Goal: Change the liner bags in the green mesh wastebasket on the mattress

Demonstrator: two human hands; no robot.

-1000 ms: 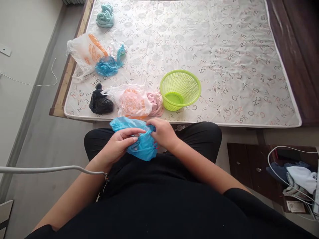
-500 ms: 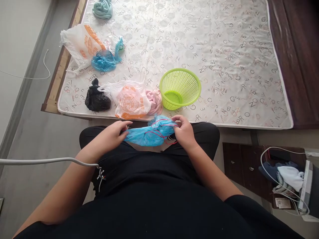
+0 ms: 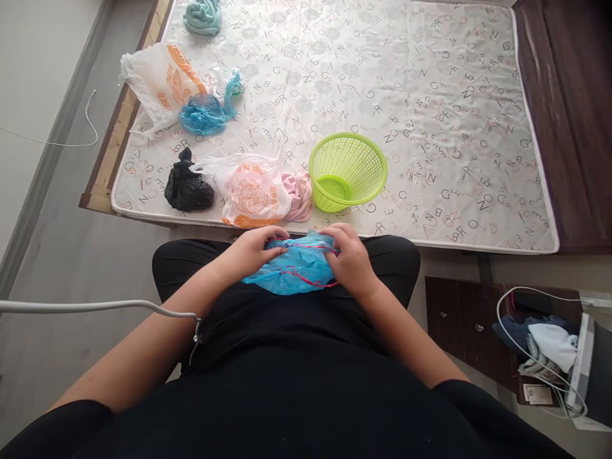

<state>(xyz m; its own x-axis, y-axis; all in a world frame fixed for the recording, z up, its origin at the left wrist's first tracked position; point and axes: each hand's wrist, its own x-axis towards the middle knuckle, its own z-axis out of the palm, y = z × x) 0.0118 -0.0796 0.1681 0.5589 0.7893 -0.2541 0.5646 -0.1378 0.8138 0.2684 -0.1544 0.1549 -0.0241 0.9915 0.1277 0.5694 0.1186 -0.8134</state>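
A crumpled blue plastic bag (image 3: 291, 277) with a thin red drawstring rests above my lap, between both hands. My left hand (image 3: 253, 252) pinches its upper left edge with thumb and fingers. At the other end, my right hand (image 3: 350, 258) has its fingers curled over the bag's upper right edge, by the red string. Just beyond, on the mattress, lie a white plastic bag with orange print (image 3: 253, 191) and a bunched pink cloth (image 3: 299, 196). Next to the cloth sits a green mesh basket (image 3: 348, 172), tilted toward me.
A tied black plastic bag (image 3: 189, 185) lies at the mattress's (image 3: 430, 159) near left. Behind it are another white bag (image 3: 157, 83), a blue bag (image 3: 203, 115) and a rolled teal cloth (image 3: 203, 16). Clothes (image 3: 552, 341) and a cable lie at right.
My left hand has moved right, closer to my right hand, and grips the bag nearer its middle. The blue bag has bunched up and spread toward me. The view has shifted slightly.
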